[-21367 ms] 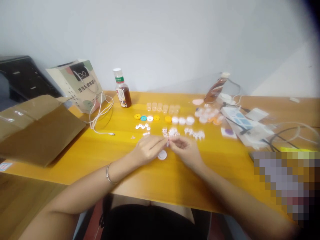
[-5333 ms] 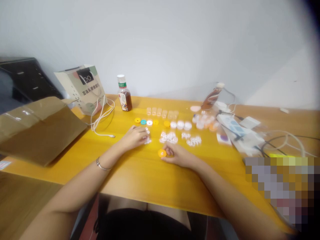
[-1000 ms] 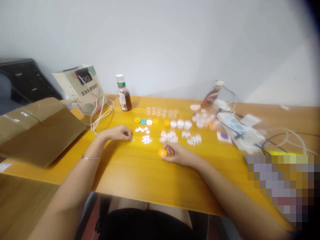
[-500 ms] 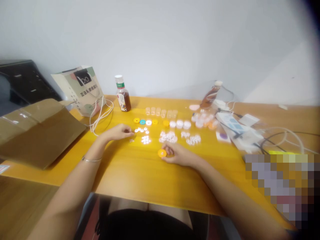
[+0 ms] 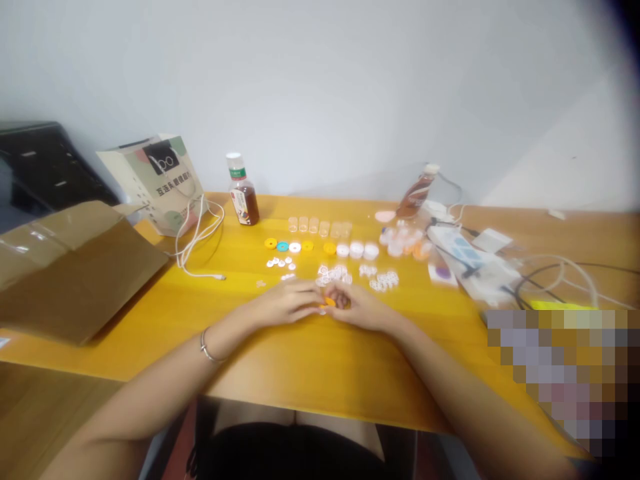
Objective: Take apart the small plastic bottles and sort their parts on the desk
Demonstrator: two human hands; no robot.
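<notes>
My right hand [image 5: 363, 308] grips a small round orange cap [image 5: 329, 303] between thumb and fingers, just above the table. My left hand [image 5: 290, 302] has come up against it, its fingertips together at the cap's left side; whatever small part they pinch is hidden. Beyond the hands lie piles of small white wheel-like parts [image 5: 334, 274] and more white pieces [image 5: 384, 281]. To the left are small white knobbed parts [image 5: 281, 263] and a few tiny beige bits [image 5: 261, 284]. Behind these runs a row of yellow, blue and white caps [image 5: 283, 247].
Clear little cups [image 5: 314, 225] line up at the back. A juice bottle [image 5: 244, 200], paper bag [image 5: 167, 180], white cable [image 5: 187, 250] and cardboard box [image 5: 80, 280] stand left. On the right are a tilted cola bottle [image 5: 417, 193], a heap of caps [image 5: 405, 240] and a power strip [image 5: 463, 257].
My left hand has moved right, from beside the small parts to the orange cap in my right hand. The cap has tilted; my right hand stays almost in place.
</notes>
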